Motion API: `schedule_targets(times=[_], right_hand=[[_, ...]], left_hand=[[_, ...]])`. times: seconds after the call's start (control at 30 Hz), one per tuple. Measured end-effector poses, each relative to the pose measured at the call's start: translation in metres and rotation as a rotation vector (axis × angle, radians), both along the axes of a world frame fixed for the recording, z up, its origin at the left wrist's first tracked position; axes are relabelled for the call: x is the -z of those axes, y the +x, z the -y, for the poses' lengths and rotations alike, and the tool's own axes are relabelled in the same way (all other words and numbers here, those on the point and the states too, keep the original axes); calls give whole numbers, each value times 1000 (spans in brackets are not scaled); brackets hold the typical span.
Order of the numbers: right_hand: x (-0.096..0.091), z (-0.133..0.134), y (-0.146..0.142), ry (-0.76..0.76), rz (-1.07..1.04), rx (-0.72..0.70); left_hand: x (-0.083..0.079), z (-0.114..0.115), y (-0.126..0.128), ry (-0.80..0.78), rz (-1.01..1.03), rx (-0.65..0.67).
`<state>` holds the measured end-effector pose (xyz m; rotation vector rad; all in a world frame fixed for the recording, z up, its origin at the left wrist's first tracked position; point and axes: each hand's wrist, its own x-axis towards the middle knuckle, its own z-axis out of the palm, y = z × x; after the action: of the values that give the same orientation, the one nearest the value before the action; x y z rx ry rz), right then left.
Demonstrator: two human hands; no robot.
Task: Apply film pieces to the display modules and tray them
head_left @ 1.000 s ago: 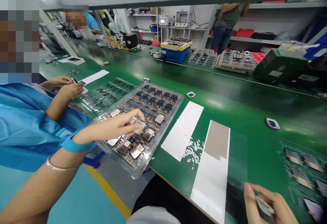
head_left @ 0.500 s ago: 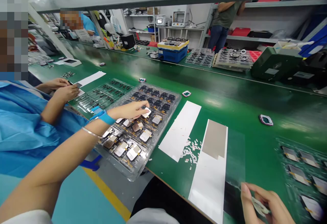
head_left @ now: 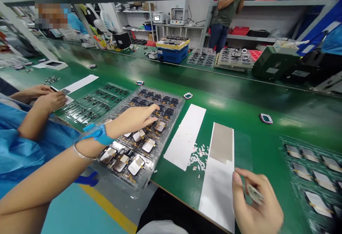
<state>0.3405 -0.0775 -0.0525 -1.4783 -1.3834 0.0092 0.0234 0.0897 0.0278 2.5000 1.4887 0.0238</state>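
Observation:
My left hand [head_left: 137,118], a blue wrist strap [head_left: 100,134] above it, hovers over a clear plastic tray [head_left: 149,182] with its thumb and forefinger apart. Dark parts with orange tabs fill the tray's far rows. Nearer rows hold pieces with white or silvery faces, such as a white-faced piece [head_left: 148,145]; some lie hidden beneath my hand. At the lower right, my right hand [head_left: 258,198] is closed, thumb and forefinger pinched beside the edge of a long white sheet [head_left: 217,191]. A pale greenish object [head_left: 255,194] shows between its curled fingers; its kind is unclear.
White scraps [head_left: 197,157] lie between that sheet and another white strip [head_left: 187,134]. A second tray [head_left: 287,141] of silvery pieces stands at right. Small framed parts [head_left: 266,118] dot the green bench. A co-worker's hands [head_left: 49,98] work at left, near a green-looking tray [head_left: 98,102].
My left thumb and forefinger have parted from the white piece they touched. My right hand has moved up and left to the sheet's edge. The view has shifted slightly.

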Motion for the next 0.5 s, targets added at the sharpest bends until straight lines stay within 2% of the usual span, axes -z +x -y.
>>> schedule_targets(times=[0.1,0.23,0.33,0.43,0.5], right_hand=[[5,-7,-2,-9,13,6],[8,-10,-1,-19,40,17],[6,-9,-3,-19,8,-32],[4,-8,-7,-43,-43,-39],[3,-9,-8,-58,-57,-19]], left_hand=[[-1,-5,9,-75,43,140],[1,-20,16,-189,88,248],[1,-27,18,-248,122,332],[2,-36,12,-278,137,333],[5,-43,7,-335,108,276]])
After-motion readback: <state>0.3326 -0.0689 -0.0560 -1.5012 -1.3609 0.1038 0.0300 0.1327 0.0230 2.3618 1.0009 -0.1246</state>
